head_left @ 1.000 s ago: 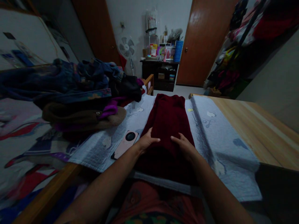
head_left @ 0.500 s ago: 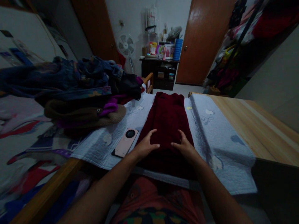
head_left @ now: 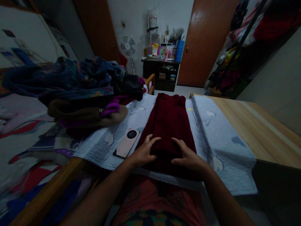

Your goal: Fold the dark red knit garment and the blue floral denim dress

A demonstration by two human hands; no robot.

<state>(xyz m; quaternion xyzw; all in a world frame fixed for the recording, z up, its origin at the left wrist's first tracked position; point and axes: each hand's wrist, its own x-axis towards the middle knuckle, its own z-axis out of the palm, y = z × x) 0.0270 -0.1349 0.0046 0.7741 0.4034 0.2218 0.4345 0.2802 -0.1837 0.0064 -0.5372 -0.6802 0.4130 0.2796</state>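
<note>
A dark red garment, folded into a long narrow shape, lies on a pale blue quilted cloth in front of me. My left hand rests on the left side of its near part, thumb and fingers apart. Opposite it, my right hand lies on the right side with its fingers likewise spread. Between the two hands the fabric shows a slight fold across. Just left of my left hand lies a pink phone, its round black camera facing up.
On the left is a heap of clothes, with jeans on top and a brown garment lower down. A bare wooden board extends at the right. Farther back stand a white fan, a dark cabinet and a brown door.
Both hands have slid a little towards me along the garment, their fingertips now pointing more inward. The garment and the phone stay in place.
</note>
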